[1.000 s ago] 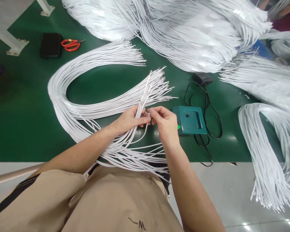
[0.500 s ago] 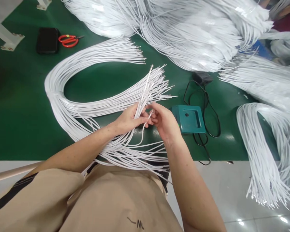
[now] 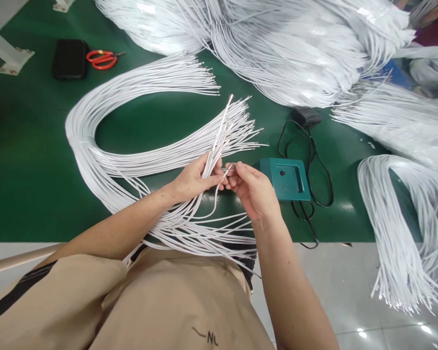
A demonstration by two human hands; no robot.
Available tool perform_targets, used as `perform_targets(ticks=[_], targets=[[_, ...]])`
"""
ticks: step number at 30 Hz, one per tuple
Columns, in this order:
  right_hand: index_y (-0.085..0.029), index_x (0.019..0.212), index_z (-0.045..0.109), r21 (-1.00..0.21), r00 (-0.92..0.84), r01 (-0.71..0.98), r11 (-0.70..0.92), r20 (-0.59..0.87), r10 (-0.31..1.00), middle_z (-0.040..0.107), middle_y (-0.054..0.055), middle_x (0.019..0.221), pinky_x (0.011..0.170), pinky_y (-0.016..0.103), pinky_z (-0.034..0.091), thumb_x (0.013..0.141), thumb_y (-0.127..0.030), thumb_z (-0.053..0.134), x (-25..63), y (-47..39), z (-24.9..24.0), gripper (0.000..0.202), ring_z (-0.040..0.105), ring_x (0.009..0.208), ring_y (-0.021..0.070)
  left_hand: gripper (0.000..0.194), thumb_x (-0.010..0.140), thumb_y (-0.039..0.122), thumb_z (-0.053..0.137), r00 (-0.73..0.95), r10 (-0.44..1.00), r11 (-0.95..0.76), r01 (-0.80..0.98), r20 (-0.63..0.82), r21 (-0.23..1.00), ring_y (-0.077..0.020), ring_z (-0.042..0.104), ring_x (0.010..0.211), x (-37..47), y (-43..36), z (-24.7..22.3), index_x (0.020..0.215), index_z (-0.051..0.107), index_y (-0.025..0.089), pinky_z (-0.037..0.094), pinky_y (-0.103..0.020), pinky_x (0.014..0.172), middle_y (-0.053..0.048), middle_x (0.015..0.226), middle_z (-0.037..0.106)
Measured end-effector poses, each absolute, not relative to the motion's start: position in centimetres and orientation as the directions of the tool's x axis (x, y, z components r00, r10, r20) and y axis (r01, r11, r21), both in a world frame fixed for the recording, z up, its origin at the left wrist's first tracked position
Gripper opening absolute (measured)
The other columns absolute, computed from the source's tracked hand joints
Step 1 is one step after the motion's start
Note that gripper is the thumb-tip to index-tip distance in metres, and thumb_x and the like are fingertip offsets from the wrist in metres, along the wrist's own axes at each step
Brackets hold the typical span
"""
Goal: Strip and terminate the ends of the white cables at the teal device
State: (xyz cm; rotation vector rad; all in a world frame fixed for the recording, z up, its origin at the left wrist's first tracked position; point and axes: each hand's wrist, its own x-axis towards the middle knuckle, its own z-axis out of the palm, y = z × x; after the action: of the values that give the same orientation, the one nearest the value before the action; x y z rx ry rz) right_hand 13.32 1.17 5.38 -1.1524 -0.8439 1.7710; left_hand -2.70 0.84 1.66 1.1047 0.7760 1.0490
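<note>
My left hand is closed round a small bunch of white cables, their ends pointing up and away. One single white cable end sticks out to the right from beside my left thumb. Right by that end, my right hand is closed in a pinch; what lies between its fingertips is too small to make out. The cables run down from my left hand into loose strands over the table's near edge. Behind my hands a large curved bundle of white cables lies on the green table.
Right of my hand stands a teal device with a recessed top and black cord. Red-handled scissors and a black box lie far left. Large cable heaps fill the back; another bundle hangs over the edge.
My right hand has shifted slightly right and turned, its fingers now pinched closer together by the single cable end. My left hand keeps its hold on the bunch.
</note>
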Motion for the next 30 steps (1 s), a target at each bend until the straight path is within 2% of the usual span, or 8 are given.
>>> perform_targets(ticks=[6, 13, 17, 20, 22, 25, 27, 30], targets=[[-0.015, 0.079, 0.073, -0.954, -0.078, -0.046, -0.296, -0.292, 0.953, 0.069, 0.000, 0.070, 0.062, 0.023, 0.048, 0.067, -0.029, 0.076, 13.4, 1.1, 5.8, 0.019, 0.056, 0.058, 0.0081, 0.050, 0.082, 0.026, 0.066, 0.371, 0.928, 0.050, -0.181, 0.021, 0.982, -0.0115, 0.064, 0.070, -3.0, 0.9, 1.5, 0.128, 0.048, 0.016, 0.051, -0.025, 0.073, 0.002, 0.074, 0.061], [-0.015, 0.066, 0.066, -0.941, -0.058, 0.126, -0.314, -0.323, 0.945, 0.061, -0.003, 0.057, 0.056, 0.022, 0.047, 0.066, -0.027, 0.070, 13.6, 1.4, 6.1, 0.013, 0.057, 0.053, 0.0096, 0.039, 0.083, 0.029, 0.065, 0.385, 0.923, 0.062, -0.099, -0.019, 0.993, -0.0105, 0.061, 0.069, -3.1, 0.9, 1.5, 0.119, 0.057, 0.016, 0.048, -0.021, 0.065, 0.001, 0.075, 0.060], [-0.017, 0.065, 0.060, -0.921, -0.054, 0.097, -0.377, -0.383, 0.922, 0.054, -0.006, 0.055, 0.053, 0.025, 0.049, 0.069, -0.029, 0.064, 13.7, 1.3, 5.8, 0.014, 0.050, 0.046, 0.0085, 0.042, 0.083, 0.031, 0.064, 0.405, 0.912, 0.097, -0.082, -0.055, 0.992, -0.0108, 0.061, 0.067, -3.2, 1.0, 1.6, 0.121, 0.054, 0.018, 0.046, -0.020, 0.060, 0.000, 0.076, 0.060], [-0.018, 0.082, 0.064, -0.951, -0.059, 0.140, -0.275, -0.285, 0.957, 0.064, -0.002, 0.073, 0.061, 0.026, 0.051, 0.075, -0.036, 0.062, 13.7, 1.1, 5.6, 0.020, 0.055, 0.056, 0.0097, 0.044, 0.083, 0.032, 0.065, 0.410, 0.910, 0.103, -0.094, -0.056, 0.990, -0.0109, 0.061, 0.066, -3.3, 1.0, 1.5, 0.124, 0.053, 0.018, 0.044, -0.019, 0.056, 0.000, 0.076, 0.061], [-0.018, 0.083, 0.064, -0.951, -0.096, 0.273, -0.145, -0.177, 0.979, 0.066, -0.001, 0.077, 0.065, 0.025, 0.049, 0.078, -0.036, 0.061, 13.6, 0.9, 5.3, 0.019, 0.058, 0.064, 0.0115, 0.046, 0.082, 0.031, 0.066, 0.413, 0.909, 0.121, -0.123, -0.060, 0.985, -0.0100, 0.059, 0.064, -3.3, 1.0, 1.5, 0.125, 0.053, 0.018, 0.044, -0.019, 0.055, 0.000, 0.076, 0.060], [-0.018, 0.072, 0.061, -0.824, -0.156, 0.550, 0.137, 0.059, 0.986, 0.063, 0.001, 0.072, 0.068, 0.026, 0.045, 0.085, -0.028, 0.054, 13.4, 0.5, 4.8, 0.018, 0.056, 0.067, 0.0135, 0.047, 0.081, 0.027, 0.067, 0.434, 0.894, 0.210, -0.189, -0.111, 0.959, -0.0080, 0.057, 0.059, -3.3, 1.0, 1.5, 0.124, 0.053, 0.016, 0.046, -0.020, 0.056, 0.001, 0.073, 0.060], [-0.018, 0.072, 0.060, -0.616, -0.266, 0.708, 0.345, 0.219, 0.939, 0.062, 0.005, 0.076, 0.073, 0.029, 0.043, 0.091, -0.023, 0.045, 13.6, 0.4, 4.4, 0.025, 0.056, 0.074, 0.0164, 0.048, 0.078, 0.025, 0.069, 0.448, 0.878, 0.301, -0.239, -0.170, 0.923, -0.0083, 0.057, 0.058, -3.2, 1.1, 1.5, 0.122, 0.054, 0.015, 0.045, -0.020, 0.055, 0.000, 0.073, 0.062], [-0.018, 0.084, 0.063, -0.270, -0.442, 0.816, 0.511, 0.279, 0.853, 0.064, 0.008, 0.087, 0.080, 0.035, 0.040, 0.094, -0.022, 0.040, 14.3, 0.7, 4.5, 0.026, 0.054, 0.085, 0.0217, 0.048, 0.074, 0.022, 0.071, 0.434, 0.868, 0.380, -0.265, -0.243, 0.886, -0.0110, 0.062, 0.060, -3.2, 1.2, 1.4, 0.119, 0.054, 0.014, 0.041, -0.018, 0.049, -0.001, 0.073, 0.064]])
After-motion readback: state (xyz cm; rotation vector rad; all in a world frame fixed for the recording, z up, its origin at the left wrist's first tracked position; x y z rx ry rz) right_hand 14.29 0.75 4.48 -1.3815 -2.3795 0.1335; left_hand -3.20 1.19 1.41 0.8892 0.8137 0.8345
